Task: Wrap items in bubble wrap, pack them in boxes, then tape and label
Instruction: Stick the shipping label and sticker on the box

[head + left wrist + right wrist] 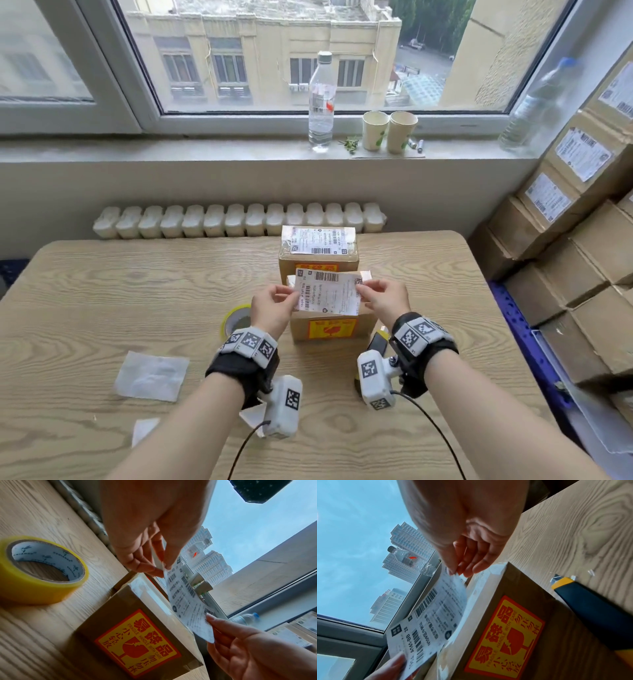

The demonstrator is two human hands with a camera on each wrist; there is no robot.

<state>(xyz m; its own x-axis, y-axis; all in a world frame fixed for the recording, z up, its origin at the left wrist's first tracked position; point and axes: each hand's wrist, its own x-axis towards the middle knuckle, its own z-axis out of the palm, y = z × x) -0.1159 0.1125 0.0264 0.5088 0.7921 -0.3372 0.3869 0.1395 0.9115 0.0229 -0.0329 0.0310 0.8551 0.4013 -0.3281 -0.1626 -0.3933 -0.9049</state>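
Observation:
A white shipping label (pixel 327 291) with barcodes hangs just above a taped cardboard box (pixel 330 327) that bears a yellow and red fragile sticker (pixel 137 642). My left hand (pixel 274 305) pinches the label's left edge, and my right hand (pixel 380 296) pinches its right edge. In the left wrist view the label (pixel 187 605) slopes over the box top. The right wrist view shows the label (pixel 435 616) curling above the box (pixel 518 635). A second box (pixel 318 251) behind carries its own label.
A yellow tape roll (pixel 234 320) lies left of the box, and a blue and yellow knife (pixel 590 604) lies to its right. Backing papers (pixel 150 375) lie on the wooden table (pixel 102 294). Stacked boxes (pixel 582 240) fill the right. A bottle (pixel 321 102) and cups (pixel 388 132) stand on the sill.

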